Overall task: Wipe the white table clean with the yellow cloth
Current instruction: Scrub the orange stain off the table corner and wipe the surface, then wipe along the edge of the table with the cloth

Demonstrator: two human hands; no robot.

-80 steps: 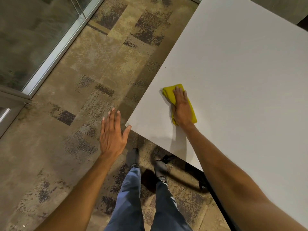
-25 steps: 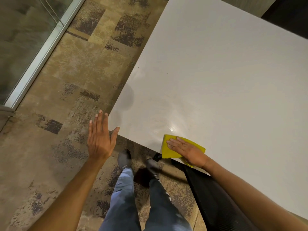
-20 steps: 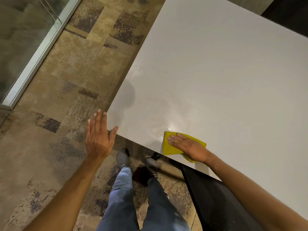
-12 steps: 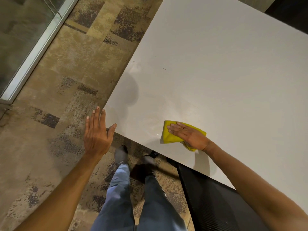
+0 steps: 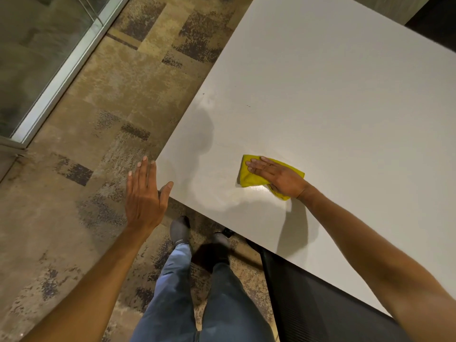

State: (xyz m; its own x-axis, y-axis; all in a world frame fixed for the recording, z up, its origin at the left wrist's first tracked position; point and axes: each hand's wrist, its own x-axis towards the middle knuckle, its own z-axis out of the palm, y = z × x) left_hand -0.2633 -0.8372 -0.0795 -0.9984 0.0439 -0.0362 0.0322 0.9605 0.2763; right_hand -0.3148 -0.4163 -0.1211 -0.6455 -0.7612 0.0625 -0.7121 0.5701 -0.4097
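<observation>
The white table (image 5: 333, 99) fills the right of the view, its near-left corner beside my left hand. A folded yellow cloth (image 5: 249, 177) lies flat on it, a little in from the near edge. My right hand (image 5: 276, 177) presses flat on the cloth, fingers stretched out and pointing left, covering most of it. My left hand (image 5: 144, 193) hovers open over the floor beside the table's corner, fingers spread, its thumb close to the table's edge, holding nothing. A damp sheen shows on the table below the cloth.
Patterned brown carpet (image 5: 103, 124) covers the floor to the left. A glass partition with a metal frame (image 5: 61, 70) runs along the far left. A black mesh chair (image 5: 320, 304) sits under the table's near edge. My legs and shoes (image 5: 180, 230) stand below the corner.
My right hand has slid the cloth from the table's near edge further onto the surface, away from me. My left hand has stayed open beside the corner.
</observation>
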